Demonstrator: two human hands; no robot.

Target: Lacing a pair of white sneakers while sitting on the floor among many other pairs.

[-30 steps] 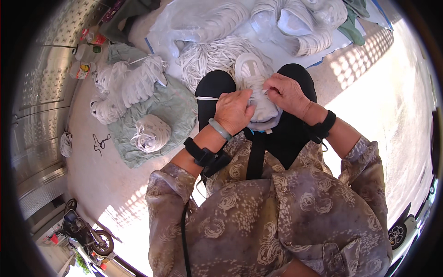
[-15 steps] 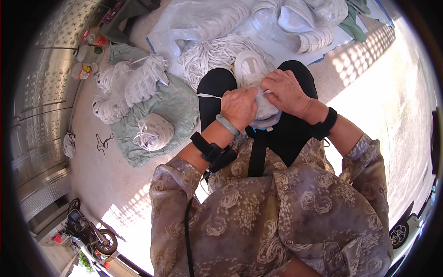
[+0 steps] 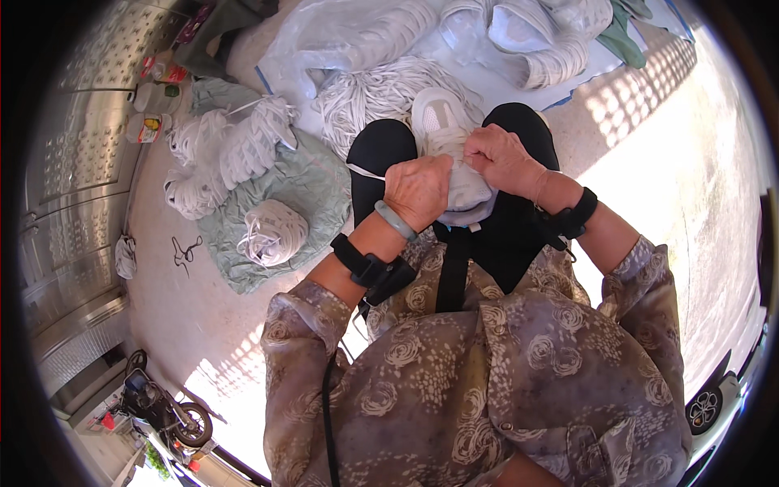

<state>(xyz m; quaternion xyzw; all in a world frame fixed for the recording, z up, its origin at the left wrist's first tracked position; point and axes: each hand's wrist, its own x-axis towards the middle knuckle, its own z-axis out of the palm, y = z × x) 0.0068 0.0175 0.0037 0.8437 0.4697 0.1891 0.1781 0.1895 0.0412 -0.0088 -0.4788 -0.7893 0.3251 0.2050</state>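
A white sneaker (image 3: 441, 114) rests between my black-clad knees, its toe pointing away from me and its heel toward my body. My left hand (image 3: 418, 188) is closed over the left side of its opening, and a loose white shoelace (image 3: 365, 171) trails out leftward past the knuckles. On the other side my right hand (image 3: 505, 161) is pinched shut at the upper edge of the lacing. Its fingers hide most of the lace there. Between the two hands the tongue and collar of the sneaker show.
A heap of white shoelaces (image 3: 365, 101) lies beyond my knees. Several bagged white shoes (image 3: 357, 40) are on a pale sheet behind it. To the left, a green cloth (image 3: 312, 191) bears stacked laced shoes (image 3: 251, 142) and a single shoe (image 3: 274, 233). A motorcycle (image 3: 166, 410) stands lower left.
My right hand has turned and drawn slightly away to the right, its fingers curling tighter. The left hand has shifted a little, staying closed. The sneaker stays between my knees.
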